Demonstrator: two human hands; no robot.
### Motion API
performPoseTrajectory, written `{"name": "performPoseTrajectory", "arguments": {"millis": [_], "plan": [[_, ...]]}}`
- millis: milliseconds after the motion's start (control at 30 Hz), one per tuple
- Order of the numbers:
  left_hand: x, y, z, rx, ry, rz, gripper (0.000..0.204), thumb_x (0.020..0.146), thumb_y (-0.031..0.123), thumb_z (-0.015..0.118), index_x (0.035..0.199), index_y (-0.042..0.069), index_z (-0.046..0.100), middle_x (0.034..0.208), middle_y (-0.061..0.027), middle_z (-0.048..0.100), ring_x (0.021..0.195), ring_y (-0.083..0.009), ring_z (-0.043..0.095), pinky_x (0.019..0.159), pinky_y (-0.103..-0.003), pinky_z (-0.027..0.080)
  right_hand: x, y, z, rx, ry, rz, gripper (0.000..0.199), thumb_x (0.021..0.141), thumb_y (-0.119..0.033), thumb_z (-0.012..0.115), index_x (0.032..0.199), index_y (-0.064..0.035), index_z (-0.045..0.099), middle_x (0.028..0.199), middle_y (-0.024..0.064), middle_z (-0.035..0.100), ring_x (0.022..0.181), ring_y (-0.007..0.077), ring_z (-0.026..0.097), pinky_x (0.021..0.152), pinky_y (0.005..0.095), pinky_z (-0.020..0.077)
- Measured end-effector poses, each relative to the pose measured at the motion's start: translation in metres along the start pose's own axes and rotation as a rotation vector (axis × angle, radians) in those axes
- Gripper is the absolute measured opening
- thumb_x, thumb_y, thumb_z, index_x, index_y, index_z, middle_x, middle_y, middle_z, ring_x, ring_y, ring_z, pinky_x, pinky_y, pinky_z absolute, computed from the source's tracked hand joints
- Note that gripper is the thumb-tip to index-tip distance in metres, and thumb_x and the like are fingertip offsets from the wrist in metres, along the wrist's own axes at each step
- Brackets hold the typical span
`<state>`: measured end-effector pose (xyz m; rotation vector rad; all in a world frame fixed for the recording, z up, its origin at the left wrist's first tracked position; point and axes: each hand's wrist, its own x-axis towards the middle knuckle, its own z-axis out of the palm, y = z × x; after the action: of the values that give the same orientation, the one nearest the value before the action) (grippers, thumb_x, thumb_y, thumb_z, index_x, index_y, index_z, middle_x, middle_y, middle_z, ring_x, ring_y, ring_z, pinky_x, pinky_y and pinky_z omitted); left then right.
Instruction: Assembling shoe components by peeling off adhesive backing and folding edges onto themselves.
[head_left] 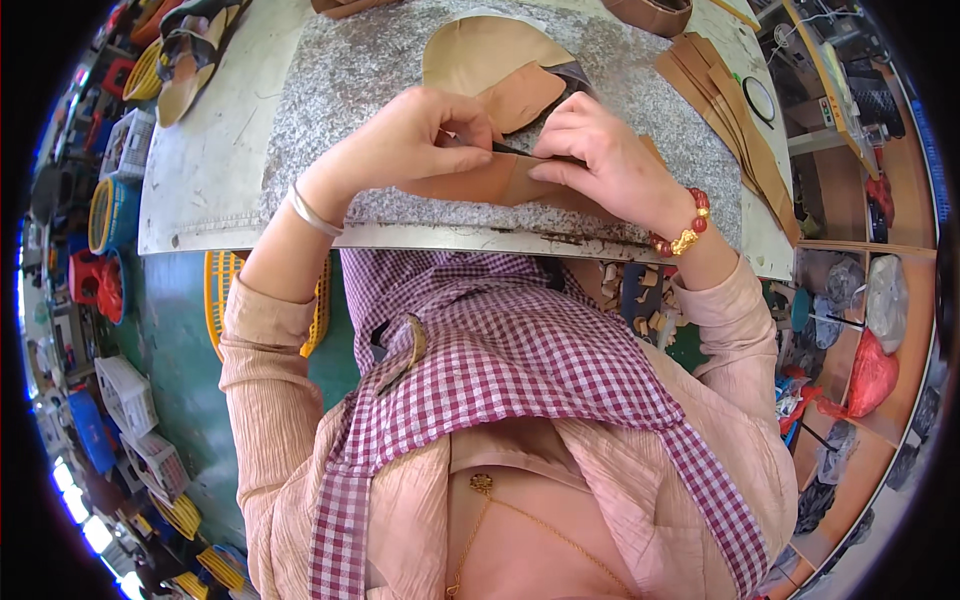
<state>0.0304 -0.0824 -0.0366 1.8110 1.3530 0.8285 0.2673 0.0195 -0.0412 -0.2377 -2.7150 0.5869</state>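
Note:
A brown leather piece (470, 183) with a dark strip along its upper edge lies near the front edge of the worktable. My left hand (425, 140) pinches that edge between thumb and fingers. Close to its right, my right hand (612, 155) is closed with thumb and fingertips on the same edge and covers part of the piece. Just beyond my fingers rests a beige rounded leather piece (480, 50), overlapped by a smaller tan leather piece (527, 95) and some dark material. How these join the piece in my hands is hidden.
The worktable carries a speckled grey slab (330, 100). Brown leather strips (725, 120) lie at the right, beside a black ring (758, 100). Shoe parts (185, 70) sit at the far left. A yellow basket (218, 300) stands below, and shelves with bags (885, 300) line the right.

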Motion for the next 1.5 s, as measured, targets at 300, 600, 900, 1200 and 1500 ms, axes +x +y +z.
{"name": "performPoseTrajectory", "arguments": {"millis": [300, 600, 900, 1200, 1500], "plan": [[0.006, -0.003, 0.008, 0.043, -0.024, 0.020, 0.001, 0.080, 0.003, 0.067, 0.080, 0.004, 0.068, 0.066, 0.0016, 0.060, 0.057, -0.0066, 0.048, 0.053, -0.020, 0.040, 0.003, -0.003, 0.003, 0.080, -0.058, 0.063, 0.015, 0.087, -0.018, 0.069, 0.085, -0.0028, 0.070, 0.082, 0.0024, 0.064, 0.084, 0.0198, 0.053, 0.078, 0.0309, 0.0478], [0.023, -0.033, 0.002, -0.277, -0.218, -0.020, 0.006, 0.084, 0.005, 0.069, 0.078, 0.005, 0.067, 0.067, 0.0033, 0.059, 0.058, -0.0048, 0.048, 0.053, -0.018, 0.039, 0.003, -0.016, -0.019, 0.186, -0.298, 0.359, 0.018, 0.090, -0.018, 0.067, 0.083, -0.0011, 0.064, 0.079, 0.0052, 0.061, 0.072, 0.0197, 0.052, 0.068, 0.0312, 0.0427], [0.022, -0.045, 0.013, -0.287, -0.189, 0.039, 0.003, 0.085, 0.003, 0.070, 0.084, 0.006, 0.069, 0.068, 0.0033, 0.061, 0.059, -0.0048, 0.049, 0.054, -0.017, 0.039, -0.007, -0.004, -0.011, 0.150, -0.197, 0.198, 0.021, 0.088, -0.016, 0.067, 0.080, 0.0040, 0.065, 0.073, 0.0082, 0.066, 0.060, 0.0222, 0.054, 0.060, 0.0330, 0.0445], [0.016, -0.038, 0.019, 0.041, 0.114, 0.187, 0.010, 0.081, 0.008, 0.078, 0.087, 0.008, 0.071, 0.074, 0.0004, 0.063, 0.062, -0.0095, 0.053, 0.058, -0.020, 0.043, 0.017, -0.030, 0.006, -0.083, -0.287, 0.440, 0.019, 0.088, -0.020, 0.068, 0.090, -0.0009, 0.070, 0.080, 0.0061, 0.069, 0.071, 0.0214, 0.061, 0.065, 0.0332, 0.0468], [0.003, -0.035, -0.059, 0.641, 0.287, 0.388, 0.023, 0.076, 0.026, 0.082, 0.087, 0.006, 0.076, 0.100, -0.0014, 0.064, 0.090, -0.0198, 0.060, 0.084, -0.032, 0.050, 0.027, -0.006, 0.000, -0.084, 0.363, -0.169, 0.011, 0.094, -0.017, 0.065, 0.099, -0.0092, 0.070, 0.099, 0.0000, 0.070, 0.079, 0.0145, 0.061, 0.069, 0.0295, 0.0478]]}}
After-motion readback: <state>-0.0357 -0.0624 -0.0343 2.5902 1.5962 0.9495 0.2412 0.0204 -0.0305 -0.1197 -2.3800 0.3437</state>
